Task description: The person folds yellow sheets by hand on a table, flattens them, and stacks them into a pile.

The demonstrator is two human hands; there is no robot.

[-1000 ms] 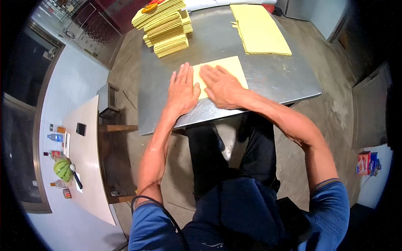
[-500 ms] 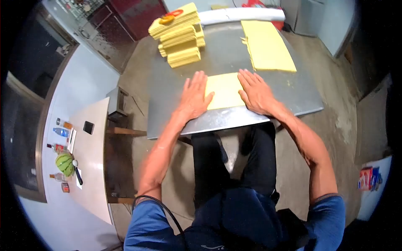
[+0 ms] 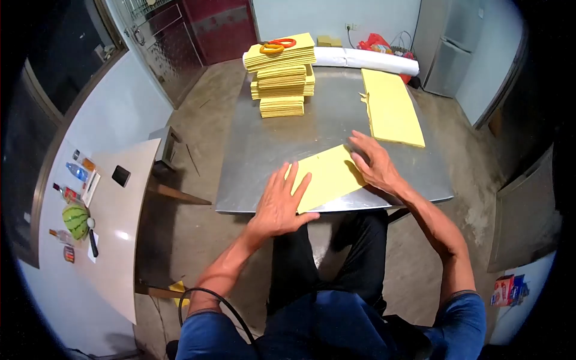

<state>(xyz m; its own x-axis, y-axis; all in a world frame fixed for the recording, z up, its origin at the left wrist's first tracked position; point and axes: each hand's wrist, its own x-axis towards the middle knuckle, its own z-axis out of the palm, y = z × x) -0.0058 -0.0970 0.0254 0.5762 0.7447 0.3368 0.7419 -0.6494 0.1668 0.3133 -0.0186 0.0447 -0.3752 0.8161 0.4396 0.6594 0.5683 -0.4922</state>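
Note:
A yellow sheet (image 3: 330,176) lies turned at an angle near the front edge of the metal table (image 3: 336,99). My left hand (image 3: 280,203) has its fingers spread at the sheet's left end, with the fingertips over that edge. At the opposite end, my right hand (image 3: 378,165) is open, its thumb by the sheet's right edge and its fingers slightly raised. A stack of folded yellow sheets (image 3: 282,89) stands at the back left, topped by orange-handled scissors (image 3: 277,46), whose blades I cannot see. Larger yellow sheets (image 3: 393,108) lie flat at the right.
A long white roll (image 3: 366,60) lies across the table's far edge, near a red plastic bag (image 3: 375,43). To the left, a side table (image 3: 120,240) holds a watermelon (image 3: 75,221), a knife (image 3: 93,243), bottles and a phone (image 3: 120,176).
The yellow sheet has gone from square with the table edge to slanted. My left hand has come nearer my body, and my right hand has lifted from lying flat. The view has shifted.

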